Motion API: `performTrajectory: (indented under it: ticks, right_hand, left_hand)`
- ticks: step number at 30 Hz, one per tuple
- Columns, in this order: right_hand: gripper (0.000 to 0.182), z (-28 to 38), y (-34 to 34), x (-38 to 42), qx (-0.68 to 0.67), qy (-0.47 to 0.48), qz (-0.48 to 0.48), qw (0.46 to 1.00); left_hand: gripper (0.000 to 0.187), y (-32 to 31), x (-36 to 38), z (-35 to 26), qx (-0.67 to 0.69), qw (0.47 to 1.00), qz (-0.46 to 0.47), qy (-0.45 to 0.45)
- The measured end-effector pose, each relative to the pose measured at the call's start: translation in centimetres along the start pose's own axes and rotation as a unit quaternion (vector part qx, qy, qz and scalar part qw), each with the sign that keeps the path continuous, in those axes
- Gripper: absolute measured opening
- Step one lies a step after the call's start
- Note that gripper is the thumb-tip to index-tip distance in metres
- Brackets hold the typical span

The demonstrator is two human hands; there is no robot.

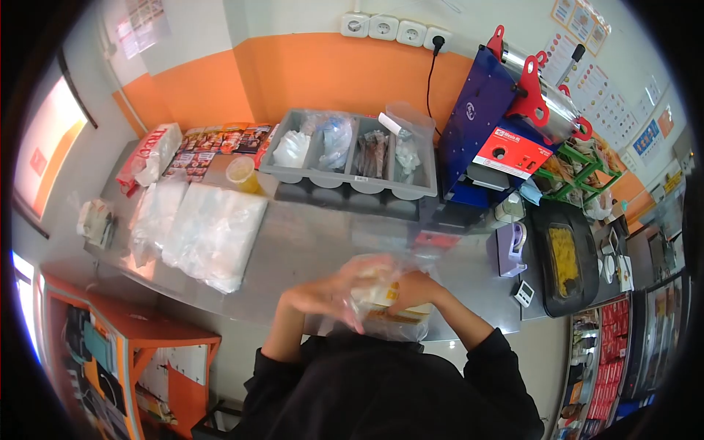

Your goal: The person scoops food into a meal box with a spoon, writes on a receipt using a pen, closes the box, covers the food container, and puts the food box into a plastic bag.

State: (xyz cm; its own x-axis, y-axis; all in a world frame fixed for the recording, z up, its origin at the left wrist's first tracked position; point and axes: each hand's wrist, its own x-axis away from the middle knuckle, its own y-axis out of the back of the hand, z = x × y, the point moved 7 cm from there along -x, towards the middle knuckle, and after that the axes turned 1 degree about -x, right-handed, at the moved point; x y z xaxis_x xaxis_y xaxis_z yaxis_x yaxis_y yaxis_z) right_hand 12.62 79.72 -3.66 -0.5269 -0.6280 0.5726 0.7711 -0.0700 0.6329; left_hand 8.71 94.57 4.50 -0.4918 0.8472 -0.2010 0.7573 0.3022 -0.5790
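Note:
A clear plastic bag (412, 332) is at the near edge of the steel counter, right in front of my body. Inside it shows a white and yellow-brown package (384, 295), partly covered by my hands. My left hand (339, 290) grips the bag from its left side, fingers curled over the film. From the right, my right hand (415, 292) reaches down onto the package, with its fingers bent and the fingertips hidden. Crinkled film from the bag stands up around both hands.
Stacked plastic bags (214, 233) lie to the left, near a cup of yellow liquid (244, 176). A grey compartment tray (297, 174) stands behind. Rightward are a blue sealing machine (469, 121), a purple tape dispenser (506, 251), a small timer (523, 294) and a black container (544, 220).

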Motion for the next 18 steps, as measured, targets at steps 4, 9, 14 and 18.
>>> performTrajectory:
  ticks: [4, 9, 14, 18]
  right_hand:
    - [0.104, -6.6, -3.4, -3.2, 0.008, -0.069, -0.062, 0.996]
    - [0.092, -2.4, -1.3, -1.2, 0.042, -0.173, -0.231, 0.957]
    - [0.085, -0.9, -2.2, -1.7, 0.152, -0.092, -0.231, 0.956]
    - [0.092, -1.5, -3.4, -0.4, 0.217, -0.113, -0.152, 0.958]
  left_hand:
    - [0.096, -5.0, -3.0, 3.9, -0.141, 0.989, -0.031, 0.042]
    - [0.081, -0.1, 0.5, 2.3, 0.163, 0.921, -0.215, -0.282]
    - [0.082, 3.0, 6.2, -1.3, 0.129, 0.911, -0.265, -0.289]
    - [0.091, 0.2, 6.9, 0.7, 0.085, 0.935, -0.257, -0.23]
